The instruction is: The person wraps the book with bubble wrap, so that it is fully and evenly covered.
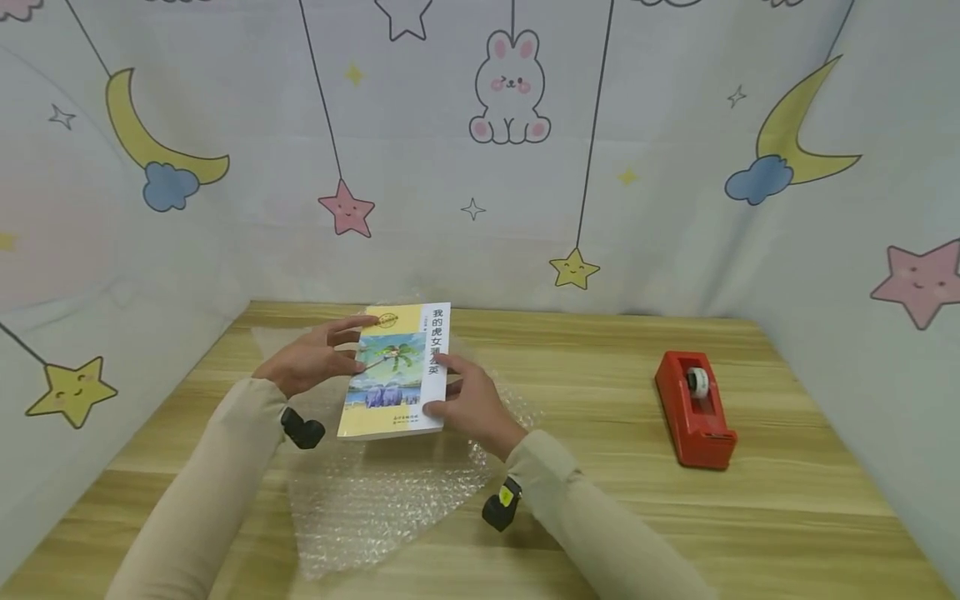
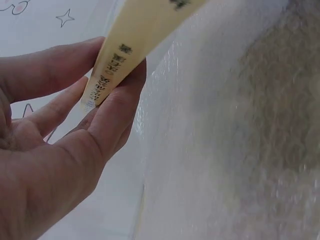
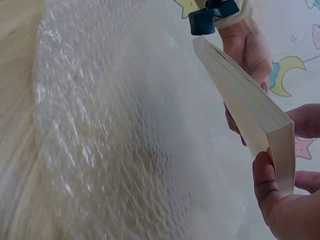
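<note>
Book (image 1: 395, 371) pinched btwn both hands, above wrap (image 1: 375, 500).

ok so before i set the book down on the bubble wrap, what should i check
1. Both hands hold the book: ok. The left hand grips its left edge and the right hand its right edge.
2. Book is off the table: ok, the right wrist view shows it raised above the wrap.
3. Bubble wrap lies spread under the book: ok, though its far edge is hidden behind the book.
4. Wrap lies flat: cannot tell, it looks rumpled near the right hand.
5. Tape dispenser stands apart from the wrap: ok, off to the right on the table.
</note>
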### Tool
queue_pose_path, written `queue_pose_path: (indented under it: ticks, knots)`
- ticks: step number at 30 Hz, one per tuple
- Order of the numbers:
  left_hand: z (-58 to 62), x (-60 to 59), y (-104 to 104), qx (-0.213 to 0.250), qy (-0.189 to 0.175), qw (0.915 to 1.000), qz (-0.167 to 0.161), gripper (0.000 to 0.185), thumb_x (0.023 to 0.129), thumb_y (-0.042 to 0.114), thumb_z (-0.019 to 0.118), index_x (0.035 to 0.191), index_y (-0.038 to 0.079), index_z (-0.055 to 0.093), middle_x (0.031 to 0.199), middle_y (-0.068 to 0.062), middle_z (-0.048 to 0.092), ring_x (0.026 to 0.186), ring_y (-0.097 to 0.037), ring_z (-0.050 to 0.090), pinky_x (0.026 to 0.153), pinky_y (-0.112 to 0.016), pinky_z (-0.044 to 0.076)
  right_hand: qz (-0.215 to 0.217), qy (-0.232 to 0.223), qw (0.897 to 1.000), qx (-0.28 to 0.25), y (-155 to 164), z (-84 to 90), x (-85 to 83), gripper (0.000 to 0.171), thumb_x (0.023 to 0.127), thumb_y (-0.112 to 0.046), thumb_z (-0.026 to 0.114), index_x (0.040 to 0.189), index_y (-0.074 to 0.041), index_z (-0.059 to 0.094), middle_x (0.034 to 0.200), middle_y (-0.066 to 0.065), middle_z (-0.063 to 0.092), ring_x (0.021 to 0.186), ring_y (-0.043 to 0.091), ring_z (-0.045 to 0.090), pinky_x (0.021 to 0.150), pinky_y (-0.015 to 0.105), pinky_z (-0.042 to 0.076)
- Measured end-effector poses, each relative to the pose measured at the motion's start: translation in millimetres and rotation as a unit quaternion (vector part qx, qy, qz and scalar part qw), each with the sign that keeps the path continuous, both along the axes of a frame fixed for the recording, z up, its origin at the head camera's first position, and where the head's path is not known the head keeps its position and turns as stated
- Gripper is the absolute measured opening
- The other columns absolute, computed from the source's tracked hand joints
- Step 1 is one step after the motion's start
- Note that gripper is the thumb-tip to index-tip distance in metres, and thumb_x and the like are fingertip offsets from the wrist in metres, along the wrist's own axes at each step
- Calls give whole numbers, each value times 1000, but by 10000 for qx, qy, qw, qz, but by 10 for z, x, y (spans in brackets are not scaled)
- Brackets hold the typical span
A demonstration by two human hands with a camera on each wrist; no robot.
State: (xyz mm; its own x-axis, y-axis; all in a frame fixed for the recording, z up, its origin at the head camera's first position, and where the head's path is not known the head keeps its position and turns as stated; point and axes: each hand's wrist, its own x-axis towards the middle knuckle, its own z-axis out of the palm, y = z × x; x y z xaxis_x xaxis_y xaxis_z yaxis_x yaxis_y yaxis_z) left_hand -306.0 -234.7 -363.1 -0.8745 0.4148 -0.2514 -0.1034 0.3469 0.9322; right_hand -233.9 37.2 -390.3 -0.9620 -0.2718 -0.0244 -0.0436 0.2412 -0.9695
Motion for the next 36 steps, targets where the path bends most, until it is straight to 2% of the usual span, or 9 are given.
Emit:
queue_pose_path:
  ticks: [5,9,12,17,23,27,31,36]
  knots:
    - [-53,6,-120,48,5,10000,-28,83,91,-2,65,160,18,23,162,-21,22,135,-36,41,97,-35,54,-18,60,10000,61,-100,7,16,73,81,0,76,148,-10,49,131,14,59,100,22,64,77,30,59]
    - [-86,16,-191,105,2,9999,-36,83,91,-4,63,160,16,23,163,-23,17,143,-40,31,96,-34,54,-13,25,9999,145,-156,-6,11,72,80,-1,78,146,-9,50,126,16,60,101,24,64,78,28,58]
    - [-118,20,-224,110,-6,9999,-18,81,92,-5,62,160,14,23,165,-24,12,148,-45,23,94,-31,55,46,-139,9998,142,-187,-34,13,73,80,1,77,147,-9,50,130,15,59,101,24,64,78,28,57]
    - [-184,31,-243,33,55,10000,66,80,92,-6,62,160,13,24,165,-26,10,147,-49,22,90,-26,56,175,-330,9993,5,-231,-98,23,77,78,8,73,148,-6,46,137,16,55,102,24,65,78,30,57]
    - [-248,48,-238,-149,69,9995,269,81,92,-3,64,160,13,24,163,-27,17,144,-46,31,89,-26,55,212,-745,9969,-162,-265,-120,30,78,81,10,67,152,-9,42,146,16,50,105,27,68,73,33,60]
    - [-281,57,-240,-236,130,9992,291,81,92,-1,65,160,12,23,162,-28,20,141,-45,36,88,-25,55,253,-963,9949,-175,-277,-127,26,78,83,10,66,154,-12,40,150,14,48,100,24,69,69,33,61]
    - [-296,61,-245,-234,171,9992,285,82,92,-2,65,161,12,23,163,-28,19,144,-48,32,88,-25,55,266,-977,9949,-45,-272,-129,23,82,81,11,68,154,-14,40,153,13,46,98,22,69,69,33,61]
    - [-307,47,-220,-330,276,9984,368,80,92,-2,65,160,11,24,162,-29,21,144,-50,33,89,-27,55,189,-858,9961,29,-270,-145,3,85,77,14,69,153,-11,41,154,15,46,113,28,67,76,30,61]
